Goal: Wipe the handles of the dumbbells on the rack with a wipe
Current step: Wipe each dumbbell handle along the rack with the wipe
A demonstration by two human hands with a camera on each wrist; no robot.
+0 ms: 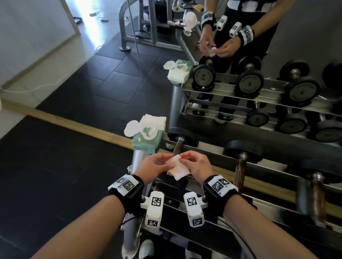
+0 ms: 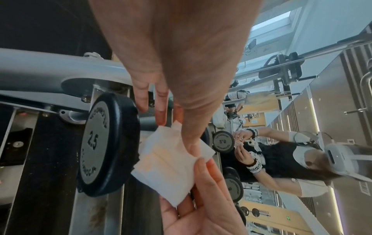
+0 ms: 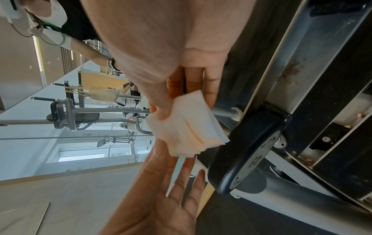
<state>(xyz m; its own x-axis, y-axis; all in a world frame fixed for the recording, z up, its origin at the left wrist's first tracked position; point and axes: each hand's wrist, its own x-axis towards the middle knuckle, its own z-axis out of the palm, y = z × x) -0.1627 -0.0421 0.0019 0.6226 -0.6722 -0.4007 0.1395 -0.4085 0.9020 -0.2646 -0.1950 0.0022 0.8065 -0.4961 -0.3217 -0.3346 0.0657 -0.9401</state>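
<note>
A folded white wipe point(image 1: 178, 167) hangs between both hands above the left end of the rack point(image 1: 214, 150). My left hand point(image 1: 167, 164) pinches its left edge with thumb and forefinger, the other fingers straight. My right hand point(image 1: 184, 157) pinches its top right edge. The left wrist view has the wipe point(image 2: 167, 167) under my left thumb; in the right wrist view the wipe point(image 3: 187, 124) sits between my right thumb and fingers. Just below the hands lies the 2.5 dumbbell point(image 2: 96, 143), its rusty handle point(image 1: 178, 147) bare. Two more dumbbells point(image 1: 241, 167) point(image 1: 318, 194) lie to the right.
A green wipe pack point(image 1: 147, 137) with its round lid open sits on the rack's left end post. A mirror point(image 1: 287, 46) behind the rack reflects me and the dumbbells. Dark rubber floor point(image 1: 46, 182) lies to the left; lower rack rails run under my wrists.
</note>
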